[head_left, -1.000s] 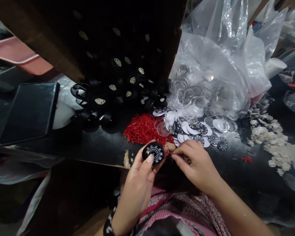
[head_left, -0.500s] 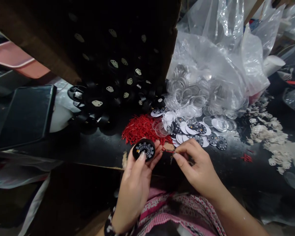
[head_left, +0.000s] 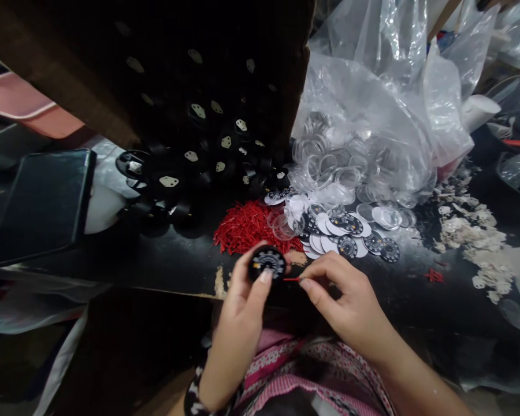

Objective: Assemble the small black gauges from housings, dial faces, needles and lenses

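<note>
Dark, cluttered table under two working hands

Left hand grips a black dial above the table edge; right hand pinches a red needle just beside it. Beyond: black casings, red needle pile, clear lenses in plastic bags.

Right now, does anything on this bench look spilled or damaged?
Yes. A few red pins lie apart from the main red pile, and the black bench edge is chipped to bare material near the left hand.
</note>
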Motion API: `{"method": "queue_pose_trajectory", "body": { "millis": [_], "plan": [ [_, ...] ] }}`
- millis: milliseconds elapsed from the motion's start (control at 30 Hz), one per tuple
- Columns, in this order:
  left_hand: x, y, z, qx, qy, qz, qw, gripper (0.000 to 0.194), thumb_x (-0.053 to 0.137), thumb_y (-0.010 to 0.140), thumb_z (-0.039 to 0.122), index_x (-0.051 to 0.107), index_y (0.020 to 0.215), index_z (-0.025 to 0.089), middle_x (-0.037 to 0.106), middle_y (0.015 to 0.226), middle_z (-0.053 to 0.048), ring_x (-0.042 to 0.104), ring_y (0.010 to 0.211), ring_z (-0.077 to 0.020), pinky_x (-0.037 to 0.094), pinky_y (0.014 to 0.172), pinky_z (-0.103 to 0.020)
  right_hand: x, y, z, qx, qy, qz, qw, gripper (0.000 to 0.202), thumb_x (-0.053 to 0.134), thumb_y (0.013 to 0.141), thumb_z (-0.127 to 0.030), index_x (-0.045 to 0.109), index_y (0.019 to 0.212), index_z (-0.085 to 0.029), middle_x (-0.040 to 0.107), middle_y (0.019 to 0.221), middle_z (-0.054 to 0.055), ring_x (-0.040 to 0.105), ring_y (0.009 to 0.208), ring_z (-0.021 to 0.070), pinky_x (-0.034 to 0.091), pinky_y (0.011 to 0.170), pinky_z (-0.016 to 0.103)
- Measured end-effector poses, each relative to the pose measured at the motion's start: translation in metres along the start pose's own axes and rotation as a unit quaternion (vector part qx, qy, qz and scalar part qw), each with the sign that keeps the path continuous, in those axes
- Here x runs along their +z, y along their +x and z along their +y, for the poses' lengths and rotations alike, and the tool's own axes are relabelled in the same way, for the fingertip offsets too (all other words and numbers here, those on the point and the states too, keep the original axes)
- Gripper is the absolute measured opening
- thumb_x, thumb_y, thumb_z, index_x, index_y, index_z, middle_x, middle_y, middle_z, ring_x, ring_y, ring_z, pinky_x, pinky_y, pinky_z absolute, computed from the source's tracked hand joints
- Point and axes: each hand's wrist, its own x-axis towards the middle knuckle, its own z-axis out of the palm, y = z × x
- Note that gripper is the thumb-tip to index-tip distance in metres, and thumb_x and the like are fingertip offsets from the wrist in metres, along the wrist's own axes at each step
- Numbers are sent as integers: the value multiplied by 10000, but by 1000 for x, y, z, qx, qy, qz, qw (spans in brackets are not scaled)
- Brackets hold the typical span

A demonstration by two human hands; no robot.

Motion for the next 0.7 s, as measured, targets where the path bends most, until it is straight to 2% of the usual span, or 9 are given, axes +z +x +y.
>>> {"method": "queue_pose_trajectory", "body": {
  "millis": [100,167,300,567,700],
  "plan": [
    [6,3,-3,-2,59,-58,997,296,601,885,366,588,1169,284,679,1171,-17,623,1131,-212,494,965,-306,2,2,-1,-3,-17,-6,1000,81,563,914,-173,607,869,-224,600,917,17,551,877,181,384,782,325],
    [10,3,-5,4,74,-75,994,276,585,894,345,583,1160,273,676,1175,-21,612,1151,-212,498,959,-301,3,3,-2,4,-39,-6,999,87,562,910,-166,604,857,-221,598,922,22,549,888,189,375,778,331],
    [11,0,-4,27,85,-81,993,261,584,896,321,584,1153,274,671,1191,-20,603,1170,-210,491,972,-297,1,3,-3,11,-55,-14,998,97,556,913,-164,600,848,-221,587,894,19,545,862,188,362,762,334],
    [7,-3,2,52,88,-94,990,230,607,885,302,592,1111,263,702,1155,-17,646,1112,-190,513,931,-263,0,-3,-6,13,-14,-4,1000,121,552,914,-160,576,809,-215,571,801,-14,535,763,152,360,722,292],
    [4,-4,-1,104,139,-100,980,234,583,896,258,585,1129,259,699,1175,-12,653,1100,-172,507,934,-251,2,-6,-8,16,-14,-3,1000,145,538,914,-152,555,782,-210,566,735,-32,526,713,140,350,690,272]
  ]
}}
